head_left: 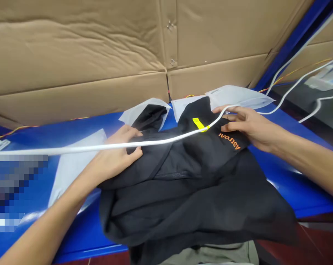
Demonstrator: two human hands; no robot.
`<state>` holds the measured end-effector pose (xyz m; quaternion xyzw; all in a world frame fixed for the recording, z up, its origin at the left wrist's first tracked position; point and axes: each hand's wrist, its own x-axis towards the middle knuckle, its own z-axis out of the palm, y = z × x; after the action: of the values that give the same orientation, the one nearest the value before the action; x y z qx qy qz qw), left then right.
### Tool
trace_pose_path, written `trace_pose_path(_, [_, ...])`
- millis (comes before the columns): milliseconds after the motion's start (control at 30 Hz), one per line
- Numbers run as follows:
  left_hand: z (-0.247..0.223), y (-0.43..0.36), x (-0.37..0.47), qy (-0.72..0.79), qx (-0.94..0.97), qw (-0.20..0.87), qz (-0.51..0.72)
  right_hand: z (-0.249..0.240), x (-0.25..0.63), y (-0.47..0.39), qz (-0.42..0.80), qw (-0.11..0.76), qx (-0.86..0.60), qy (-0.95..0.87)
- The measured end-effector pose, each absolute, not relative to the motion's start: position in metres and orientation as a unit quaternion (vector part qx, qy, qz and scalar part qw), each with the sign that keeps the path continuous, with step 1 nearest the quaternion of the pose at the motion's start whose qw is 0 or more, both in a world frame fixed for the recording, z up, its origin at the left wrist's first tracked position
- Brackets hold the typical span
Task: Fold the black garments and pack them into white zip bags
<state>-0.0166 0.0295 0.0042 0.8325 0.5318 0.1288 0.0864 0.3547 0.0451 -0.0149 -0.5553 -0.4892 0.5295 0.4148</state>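
A black garment (pixel 183 198) with orange lettering lies spread over the blue table and hangs over its front edge. A bright yellow strip (pixel 199 124) sits on its upper part. My left hand (pixel 119 152) is closed on the cloth at the left, thumb and fingers pinching a fold. On the right, my right hand (pixel 245 123) grips the fabric by the lettering, fingertips partly hidden behind a white cable (pixel 155 142). That cable runs across in front of the garment and both hands. The garment's exact kind cannot be made out.
Translucent plastic bags (pixel 232 96) lie behind the garment, and another plastic bag (pixel 75 165) lies at the left on the blue table (pixel 81 235). Brown cardboard (pixel 78 55) stands along the back. More white cables (pixel 290 92) loop at the right. A blurred-out patch covers the far left.
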Motion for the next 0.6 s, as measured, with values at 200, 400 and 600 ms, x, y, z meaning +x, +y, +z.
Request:
trace_pose_path(200, [0.007, 0.028, -0.018, 0.507, 0.85, 0.065, 0.131, -0.008, 0.381, 0.049, 0.527, 0.303, -0.553, -0.57])
trace_pose_path(400, [0.01, 0.027, -0.02, 0.526, 0.839, 0.029, 0.135, -0.016, 0.391, 0.052, 0.468, 0.272, -0.53, -0.652])
trace_pose_path(600, [0.02, 0.028, -0.017, 0.574, 0.794, 0.129, 0.15, -0.02, 0.393, 0.053, 0.437, 0.301, -0.51, -0.677])
